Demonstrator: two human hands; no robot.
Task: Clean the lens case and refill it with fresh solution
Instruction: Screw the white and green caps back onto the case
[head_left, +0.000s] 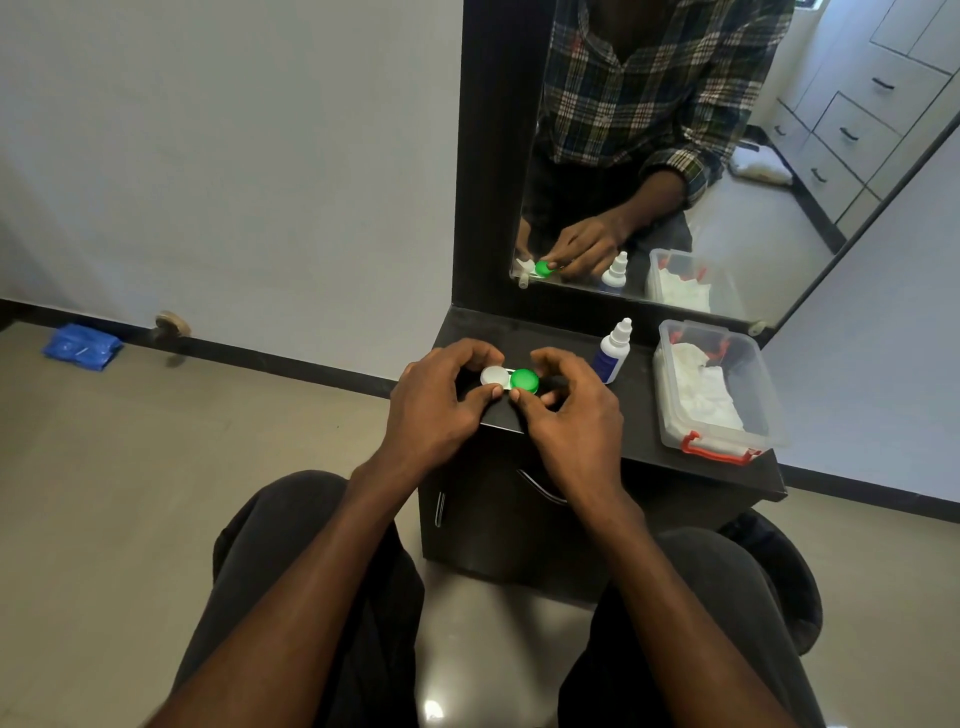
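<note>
A: Dark trousers (311, 597) fill the near edge, where the seated person's knees point at a low black cabinet (498, 525). What sits just beyond them?

B: Two bare forearms reach forward over the cabinet's front edge. The left hand (436, 402) and the right hand (566, 410) meet above the black countertop (639, 431).

A: And the small two-cup plastic lens case with one white cap and one green cap (510, 379)?

B: It is between the hands, at the front left part of the countertop. The left hand's fingers (480, 397) pinch the white-capped end, thumb below and fingertips above. The right hand's fingertips are closed around the green cap, thumb at its near rim. Both caps sit on the case.

A: What lies further back?

B: Just right of the right hand stands an upright white dropper bottle with a blue label (614, 351). Right of that, well apart from the case, rests a clear plastic box with red latches (722, 441), holding crumpled white tissue.

A: And at the far end?

B: A black-framed mirror (488, 156) rises from the rear of the countertop, reflecting a plaid shirt, the hands, the bottle and the box.
</note>
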